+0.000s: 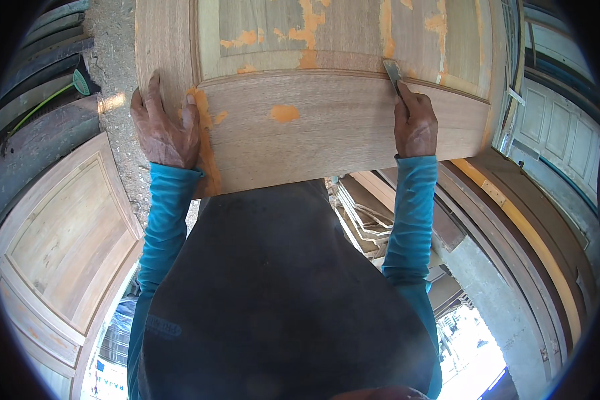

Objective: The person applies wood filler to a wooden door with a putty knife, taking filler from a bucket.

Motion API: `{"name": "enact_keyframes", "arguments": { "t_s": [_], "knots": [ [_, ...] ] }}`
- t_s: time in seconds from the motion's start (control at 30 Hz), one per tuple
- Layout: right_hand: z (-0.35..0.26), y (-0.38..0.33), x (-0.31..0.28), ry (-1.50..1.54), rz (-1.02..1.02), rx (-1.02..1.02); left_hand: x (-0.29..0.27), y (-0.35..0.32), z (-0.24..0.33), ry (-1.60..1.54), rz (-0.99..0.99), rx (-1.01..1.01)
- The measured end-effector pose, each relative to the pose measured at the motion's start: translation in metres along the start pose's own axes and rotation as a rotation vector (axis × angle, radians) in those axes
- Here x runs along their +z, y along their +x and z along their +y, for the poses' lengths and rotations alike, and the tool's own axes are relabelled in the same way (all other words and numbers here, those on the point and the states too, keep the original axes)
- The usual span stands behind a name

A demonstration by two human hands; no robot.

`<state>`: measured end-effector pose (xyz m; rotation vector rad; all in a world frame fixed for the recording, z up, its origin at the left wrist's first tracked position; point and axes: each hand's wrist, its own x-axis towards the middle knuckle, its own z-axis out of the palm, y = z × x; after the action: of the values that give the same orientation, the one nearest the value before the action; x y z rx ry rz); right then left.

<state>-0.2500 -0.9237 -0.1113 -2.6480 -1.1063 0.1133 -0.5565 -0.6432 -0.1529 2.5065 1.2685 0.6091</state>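
A panelled wooden door point(340, 127) lies before me, its near end close to my body. Orange filler point(285, 113) marks it in patches and streaks, thickest on the inset panel and along the joint by my left hand. My right hand point(417, 123) grips a putty knife point(393, 72), its blade touching the door near the moulding between the bottom rail and the panel. My left hand point(169, 127) rests on the door's left stile with its fingers spread, holding nothing. Part of the knife's handle is hidden inside my right fist.
Another panelled door point(70, 240) leans at the left. Behind it are stacked dark boards point(43, 150) and a green fan-shaped tool point(80, 81). Long planks point(507, 193) and a pale door point(557, 123) stand on the right. Wood offcuts point(363, 213) lie below the door.
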Motion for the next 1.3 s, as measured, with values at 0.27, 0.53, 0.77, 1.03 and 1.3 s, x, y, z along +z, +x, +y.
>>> {"name": "enact_keyframes", "arguments": {
  "t_s": [0.27, 0.53, 0.77, 1.03, 1.3],
  "knots": [
    [-0.021, -0.003, 0.018, -0.125, -0.018, 0.041, -0.001, 0.001, 0.005, -0.023, 0.001, -0.033],
    [-0.028, -0.001, 0.014, -0.378, -0.21, 0.035, 0.0, 0.003, 0.006, -0.023, 0.006, -0.041],
    [-0.028, 0.018, -0.021, -0.386, -0.397, -0.046, 0.0, 0.003, 0.007, -0.038, 0.004, -0.068],
    [-0.02, 0.042, -0.046, -0.337, -0.373, -0.162, 0.002, 0.004, -0.002, -0.004, 0.03, -0.02],
    [-0.048, -0.01, -0.045, 0.192, -0.184, 0.123, 0.003, 0.004, -0.003, -0.057, 0.057, -0.021]
  ]
}}
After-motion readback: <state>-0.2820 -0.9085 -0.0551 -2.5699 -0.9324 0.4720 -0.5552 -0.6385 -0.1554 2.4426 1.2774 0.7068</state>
